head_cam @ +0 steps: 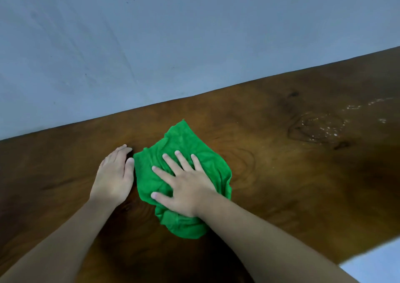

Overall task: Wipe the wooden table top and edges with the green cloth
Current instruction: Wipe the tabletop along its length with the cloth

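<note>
A crumpled green cloth [184, 144] lies on the dark wooden table top [270, 174], near its middle. My right hand [184, 185] rests flat on the cloth with fingers spread, pressing it onto the wood and covering its centre. My left hand [115, 174] lies palm down on the bare wood just left of the cloth, fingers together, its thumb touching the cloth's left edge. It holds nothing.
A pale blue-grey wall [151, 44] runs along the table's far edge. A wet patch with white specks [320, 129] sits on the wood at the right. The table's near right edge [337, 263] shows light floor beyond it.
</note>
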